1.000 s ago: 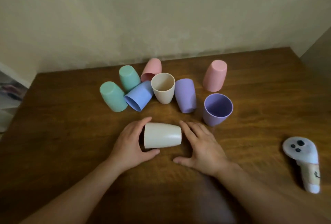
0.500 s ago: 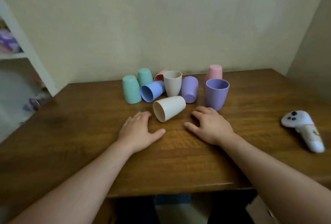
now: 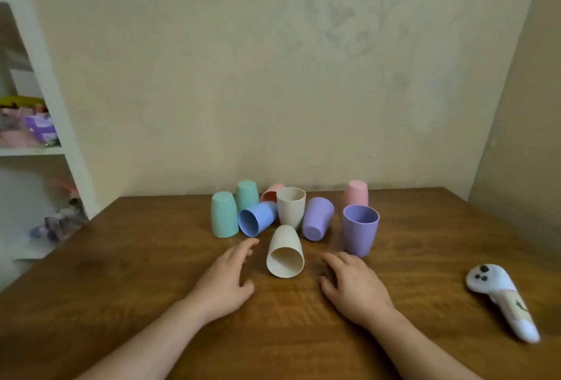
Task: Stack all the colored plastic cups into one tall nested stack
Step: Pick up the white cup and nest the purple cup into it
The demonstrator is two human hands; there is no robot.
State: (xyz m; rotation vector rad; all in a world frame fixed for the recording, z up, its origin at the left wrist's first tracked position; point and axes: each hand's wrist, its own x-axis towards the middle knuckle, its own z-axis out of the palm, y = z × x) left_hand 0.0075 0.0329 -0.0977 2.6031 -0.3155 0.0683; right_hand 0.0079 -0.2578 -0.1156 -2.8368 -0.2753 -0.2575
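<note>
A cream cup (image 3: 285, 253) lies on its side, mouth toward me, between my hands. My left hand (image 3: 224, 281) rests flat just left of it, fingers apart, not touching. My right hand (image 3: 353, 287) lies flat to its right, holding nothing. Behind stand an upright cream cup (image 3: 290, 208), an upright purple cup (image 3: 360, 230), two upside-down green cups (image 3: 224, 215) (image 3: 247, 196) and an upside-down pink cup (image 3: 355, 193). A blue cup (image 3: 256, 218), a purple cup (image 3: 317, 218) and a pink cup (image 3: 271, 196) lie on their sides.
The cups sit on a brown wooden table (image 3: 151, 273) pushed against a beige wall. A white controller (image 3: 504, 300) lies at the right. A white shelf unit (image 3: 45, 124) with clutter stands off the table's left.
My left hand has let go of the lying cream cup. The cup has turned its mouth toward me. Both hands lie flat beside it. My head has lifted, showing more wall.
</note>
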